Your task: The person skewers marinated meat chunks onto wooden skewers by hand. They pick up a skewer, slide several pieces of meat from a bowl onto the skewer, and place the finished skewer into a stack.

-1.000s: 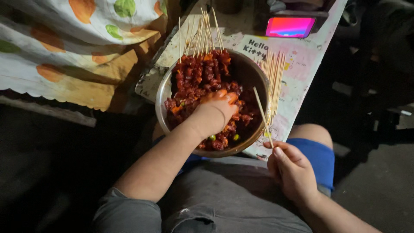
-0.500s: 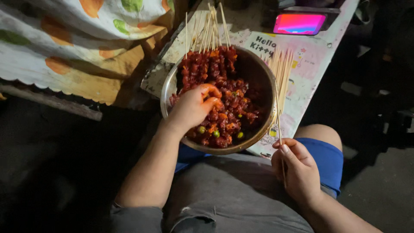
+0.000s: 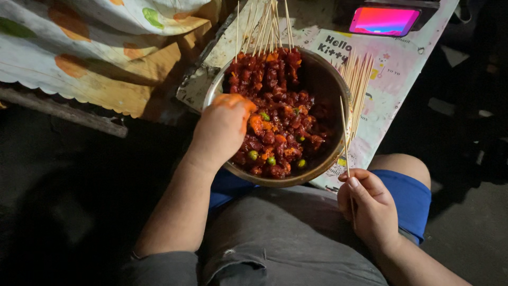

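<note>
While the person sits with the bowl at their knees, the stock stands as follows:
Metal bowl [image 3: 338, 95]: round, steel, resting on the edge of a low printed mat, just above the person's lap; a little of the inner wall shows bare on the far right side
Marinated meat [image 3: 286, 119]: dark red chunks with green peas mixed in, filling most of the bowl; loose, not yet threaded
Filled skewers [image 3: 262, 24]: a cluster leaning at the bowl's far rim, sticks fanned upward, meat ends down in the bowl; count cannot be told
Bare sticks [image 3: 360, 77]: a bundle lying across the bowl's right rim and the mat, unused
Left hand [image 3: 222, 127]: fingers curled down into the meat at the near left of the bowl, coated orange-red; whether it has closed on a piece cannot be told
Right hand [image 3: 370, 209]: loosely closed, pinching one bare skewer [image 3: 345, 137] upright, tip over the bowl's right rim; nothing on it yet
Progress, as judged: a small part skewered, the greater share of meat and sticks left
Phone [image 3: 384, 21]: lit pink screen, propped on the table beyond the bowl
</note>
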